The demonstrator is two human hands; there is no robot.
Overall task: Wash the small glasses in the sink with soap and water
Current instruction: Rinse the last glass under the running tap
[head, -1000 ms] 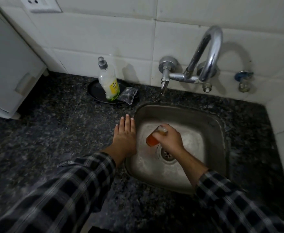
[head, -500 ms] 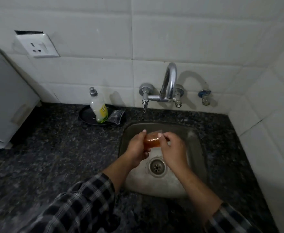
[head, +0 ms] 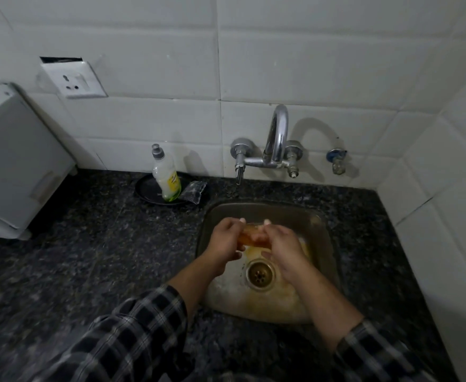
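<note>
Orange liquid [head: 254, 251] now stains one sink [head: 318, 232] at centre frame, where left hand [head: 226, 241] and right hand [head: 283, 244], fingers curled, grip one glass [head: 249, 237] as before.

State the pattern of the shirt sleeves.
Dark plaid with pale lines, clearest on the left sleeve in the head view.

One view only, head-worn, wide-angle. Taken from the front edge of the desk [head: 88, 257], facing the tiled wall [head: 309, 64], pitched forward and down. Sink [head: 295, 216] centre-right, close below the lens. Sleeves [head: 132, 334] enter from the bottom edge.
</note>
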